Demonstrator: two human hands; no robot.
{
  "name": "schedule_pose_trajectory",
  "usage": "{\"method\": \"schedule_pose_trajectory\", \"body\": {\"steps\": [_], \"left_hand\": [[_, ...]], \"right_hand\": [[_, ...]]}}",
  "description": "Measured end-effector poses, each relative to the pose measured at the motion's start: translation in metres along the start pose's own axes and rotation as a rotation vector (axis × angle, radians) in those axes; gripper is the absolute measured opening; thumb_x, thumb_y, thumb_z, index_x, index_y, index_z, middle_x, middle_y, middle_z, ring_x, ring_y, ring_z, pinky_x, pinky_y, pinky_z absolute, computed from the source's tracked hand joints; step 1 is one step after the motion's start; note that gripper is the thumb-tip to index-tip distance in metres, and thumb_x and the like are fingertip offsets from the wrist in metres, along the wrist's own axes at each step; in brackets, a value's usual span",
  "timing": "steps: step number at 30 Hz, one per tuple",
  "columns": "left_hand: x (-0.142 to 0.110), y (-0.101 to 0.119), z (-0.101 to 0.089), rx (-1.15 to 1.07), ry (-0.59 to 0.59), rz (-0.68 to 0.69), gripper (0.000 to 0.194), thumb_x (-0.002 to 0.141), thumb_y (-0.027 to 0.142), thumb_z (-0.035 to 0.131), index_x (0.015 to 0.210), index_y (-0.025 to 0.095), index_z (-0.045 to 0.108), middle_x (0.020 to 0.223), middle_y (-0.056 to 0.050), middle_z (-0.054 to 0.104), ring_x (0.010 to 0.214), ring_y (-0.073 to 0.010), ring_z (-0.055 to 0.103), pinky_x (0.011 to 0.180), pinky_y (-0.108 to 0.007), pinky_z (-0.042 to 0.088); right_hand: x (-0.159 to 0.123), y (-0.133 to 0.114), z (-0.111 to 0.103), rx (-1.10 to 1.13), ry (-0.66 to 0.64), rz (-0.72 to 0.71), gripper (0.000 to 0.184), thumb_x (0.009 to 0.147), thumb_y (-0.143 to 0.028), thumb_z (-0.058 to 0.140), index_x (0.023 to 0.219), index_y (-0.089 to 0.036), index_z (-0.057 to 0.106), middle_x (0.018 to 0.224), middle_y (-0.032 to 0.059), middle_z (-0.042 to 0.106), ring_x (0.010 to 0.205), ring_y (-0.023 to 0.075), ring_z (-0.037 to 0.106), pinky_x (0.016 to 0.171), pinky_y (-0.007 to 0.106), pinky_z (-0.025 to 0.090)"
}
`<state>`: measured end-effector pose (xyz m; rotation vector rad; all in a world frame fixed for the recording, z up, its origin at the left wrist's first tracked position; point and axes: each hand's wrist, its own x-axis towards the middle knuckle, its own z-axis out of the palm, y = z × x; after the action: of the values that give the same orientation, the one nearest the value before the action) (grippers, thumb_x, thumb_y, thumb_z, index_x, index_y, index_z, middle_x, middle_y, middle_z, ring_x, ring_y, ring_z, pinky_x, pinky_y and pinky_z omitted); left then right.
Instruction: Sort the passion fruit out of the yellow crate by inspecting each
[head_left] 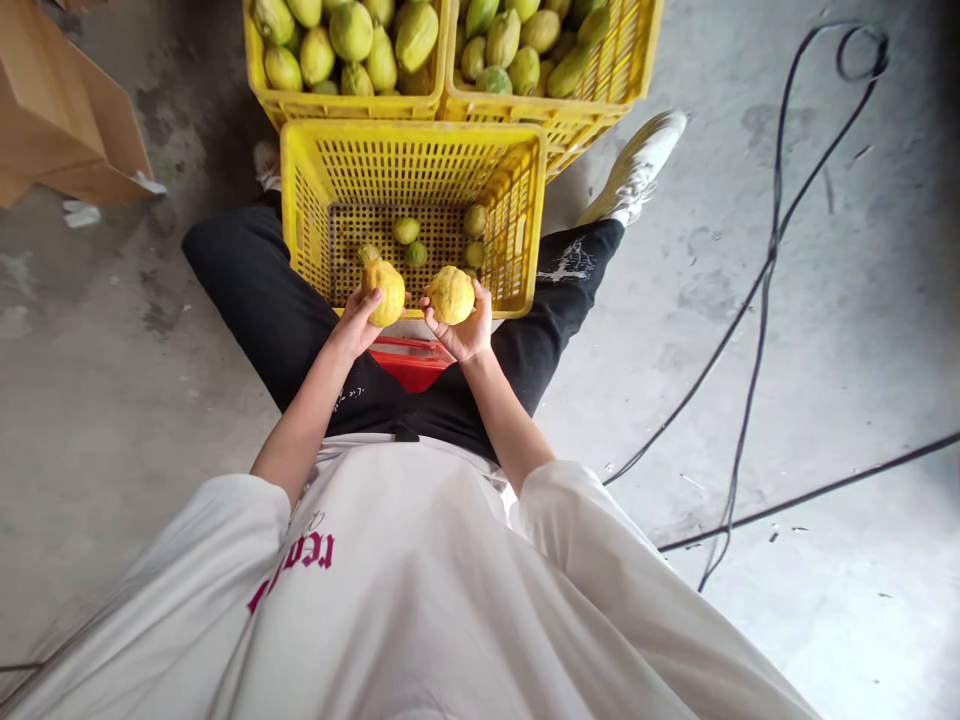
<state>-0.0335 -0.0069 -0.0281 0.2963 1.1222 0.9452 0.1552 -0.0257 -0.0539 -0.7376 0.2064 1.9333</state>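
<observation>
My left hand (355, 324) is closed around a plump yellow fruit (385, 294), thumb lying along its side. A second yellow fruit (451, 295), with a lumpy skin, rests in my right hand (472, 328), whose fingers curl round it from below and the side. Both fruits are held side by side, a small gap apart, above the near rim of a yellow plastic crate (412, 160). Several smaller green-yellow fruits (406, 231) lie on the crate's slotted bottom. The exact kind of fruit is unclear.
Beyond stand two more yellow crates, a left one (345, 106) and a right one (577, 118), heaped with green-yellow fruits. Something red (412, 370) sits between my legs. A cardboard box (67, 120) lies left; black cables (766, 265) cross the concrete floor right.
</observation>
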Motion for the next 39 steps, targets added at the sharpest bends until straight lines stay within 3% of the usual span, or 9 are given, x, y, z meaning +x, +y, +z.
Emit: {"method": "schedule_pose_trajectory", "body": {"steps": [8,11,16,24,29,34,37,39], "left_hand": [[0.008,-0.005,0.003,0.000,0.061,-0.052,0.033,0.108,0.047,0.056,0.111,0.021,0.076,0.108,-0.012,0.079,0.117,-0.0336,0.079,0.091,-0.043,0.069],[0.010,-0.003,0.006,0.004,0.090,-0.057,0.038,0.109,0.050,0.052,0.115,0.021,0.076,0.109,-0.013,0.079,0.121,-0.0357,0.078,0.093,-0.047,0.069],[0.008,0.001,0.006,-0.033,0.034,-0.045,0.032,0.110,0.044,0.055,0.113,0.020,0.075,0.113,-0.013,0.078,0.126,-0.0329,0.076,0.098,-0.045,0.067],[0.007,0.001,-0.002,-0.043,0.099,0.059,0.010,0.101,0.028,0.067,0.107,0.023,0.074,0.115,-0.007,0.079,0.125,-0.0257,0.076,0.100,-0.034,0.064],[0.005,0.003,0.003,-0.048,0.113,-0.094,0.017,0.106,0.030,0.058,0.100,0.021,0.071,0.097,-0.005,0.079,0.084,-0.0156,0.078,0.077,-0.026,0.065],[0.009,0.005,0.006,-0.075,0.347,-0.224,0.015,0.103,0.034,0.066,0.097,0.021,0.064,0.080,-0.001,0.070,0.068,-0.0139,0.070,0.069,-0.026,0.062],[0.007,0.009,0.004,-0.179,0.395,-0.259,0.018,0.103,0.039,0.063,0.098,0.022,0.063,0.081,-0.002,0.069,0.071,-0.0156,0.070,0.067,-0.027,0.063],[0.005,0.012,0.004,-0.249,0.392,-0.260,0.017,0.102,0.038,0.060,0.096,0.022,0.064,0.083,-0.003,0.069,0.072,-0.0176,0.070,0.065,-0.030,0.065]], "right_hand": [[-0.003,0.002,0.005,-0.042,0.045,-0.020,0.037,0.099,-0.058,0.058,0.108,-0.024,0.067,0.093,0.0036,0.080,0.097,0.0236,0.079,0.074,0.034,0.070],[-0.004,0.002,0.006,-0.042,0.009,-0.028,0.036,0.096,-0.056,0.059,0.109,-0.023,0.067,0.097,0.0050,0.081,0.105,0.0263,0.079,0.083,0.040,0.071],[-0.004,0.002,0.007,-0.042,-0.013,-0.039,0.034,0.093,-0.049,0.062,0.112,-0.022,0.068,0.107,0.0080,0.082,0.115,0.0289,0.076,0.096,0.051,0.069],[-0.006,0.002,0.009,-0.102,0.099,-0.060,0.028,0.098,-0.052,0.063,0.112,-0.028,0.069,0.103,0.0020,0.081,0.115,0.0246,0.077,0.085,0.038,0.071],[0.002,0.007,0.001,-0.179,0.102,-0.026,0.027,0.095,-0.043,0.069,0.119,-0.030,0.069,0.106,0.0013,0.081,0.110,0.0245,0.079,0.068,0.029,0.067],[0.010,0.012,-0.009,-0.167,0.209,0.030,0.020,0.092,-0.037,0.071,0.108,-0.027,0.067,0.096,-0.0001,0.080,0.098,0.0223,0.079,0.063,0.026,0.064],[0.025,-0.006,-0.001,-0.138,0.243,0.054,0.015,0.090,-0.033,0.070,0.102,-0.026,0.065,0.090,0.0009,0.078,0.094,0.0222,0.078,0.069,0.030,0.067],[0.043,-0.035,0.018,-0.149,0.236,-0.006,0.011,0.090,-0.028,0.066,0.100,-0.026,0.064,0.088,0.0001,0.077,0.090,0.0207,0.077,0.072,0.032,0.069]]}}
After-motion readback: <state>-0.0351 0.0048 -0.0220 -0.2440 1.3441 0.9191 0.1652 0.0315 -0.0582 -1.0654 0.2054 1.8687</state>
